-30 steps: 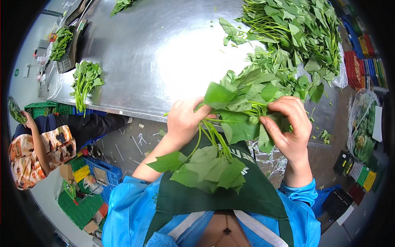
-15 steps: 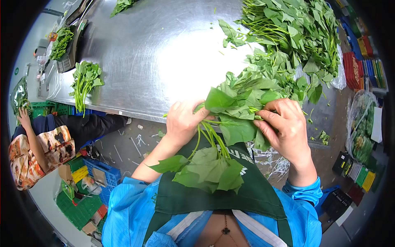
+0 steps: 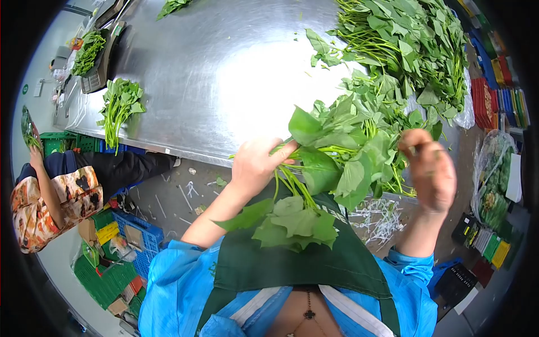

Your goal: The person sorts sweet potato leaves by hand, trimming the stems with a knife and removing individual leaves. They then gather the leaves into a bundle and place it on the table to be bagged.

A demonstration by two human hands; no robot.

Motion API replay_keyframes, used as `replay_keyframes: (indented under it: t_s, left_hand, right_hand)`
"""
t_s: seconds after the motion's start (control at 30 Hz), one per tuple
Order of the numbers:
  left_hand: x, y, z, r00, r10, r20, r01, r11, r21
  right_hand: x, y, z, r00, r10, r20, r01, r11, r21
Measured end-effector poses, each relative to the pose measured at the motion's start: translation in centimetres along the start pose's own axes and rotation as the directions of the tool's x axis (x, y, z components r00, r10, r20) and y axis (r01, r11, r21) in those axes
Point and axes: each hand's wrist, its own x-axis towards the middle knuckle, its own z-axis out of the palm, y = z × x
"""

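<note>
My left hand (image 3: 259, 165) is closed round the stems of a bunch of leafy greens (image 3: 300, 219), whose leaves hang down over the dark apron and spread to the right. Blurred by motion, my right hand (image 3: 429, 171) is raised to the right of that bunch, apart from it; its fingers are curled, and whether they hold anything is hard to tell. Beyond my hands, a large heap of greens (image 3: 404, 50) covers the right part of the metal table (image 3: 185, 73).
Small bunches lie at the table's left (image 3: 119, 106) and on a scale (image 3: 96, 76). A co-worker (image 3: 56, 196) at the left holds a bagged bunch (image 3: 29, 128). A blue crate (image 3: 140, 241) stands below. White strips (image 3: 382, 219) litter the floor.
My right hand has moved right, away from the bunch, and its fingers have left the leaves. My left hand keeps its grip. The co-worker's bagged bunch has shifted.
</note>
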Motion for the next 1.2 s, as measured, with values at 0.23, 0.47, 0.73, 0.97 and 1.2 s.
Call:
replay_keyframes:
  t_s: [0.23, 0.47, 0.73, 0.97, 1.2]
  left_hand:
    - [0.4, -0.1, -0.6, 1.000, -0.005, -0.007, 0.005, 0.999, -0.040]
    - [0.7, 0.2, -0.1, 0.998, -0.019, 0.061, 0.023, 0.998, -0.052]
    - [1.1, 0.1, 0.4, 0.989, -0.008, 0.145, 0.014, 0.999, -0.042]
    - [1.0, 0.5, 4.6, 0.583, -0.019, 0.812, 0.752, -0.366, -0.548]
    - [-0.3, 5.5, 9.7, 0.425, -0.400, 0.812, 0.606, -0.540, -0.584]
  right_hand:
    - [-2.0, 5.0, -8.3, 0.963, -0.146, -0.226, -0.249, -0.160, -0.955]
    - [-4.2, 6.9, -0.8, 0.903, 0.279, -0.327, -0.429, 0.575, -0.697]
    - [-5.8, 8.2, 0.0, 0.927, 0.333, -0.174, -0.341, 0.551, -0.762]
    - [-12.6, 13.9, -3.1, 0.734, 0.266, -0.625, -0.573, 0.736, -0.359]
    - [-10.6, 14.3, -0.3, 0.655, 0.270, -0.706, -0.735, 0.447, -0.511]
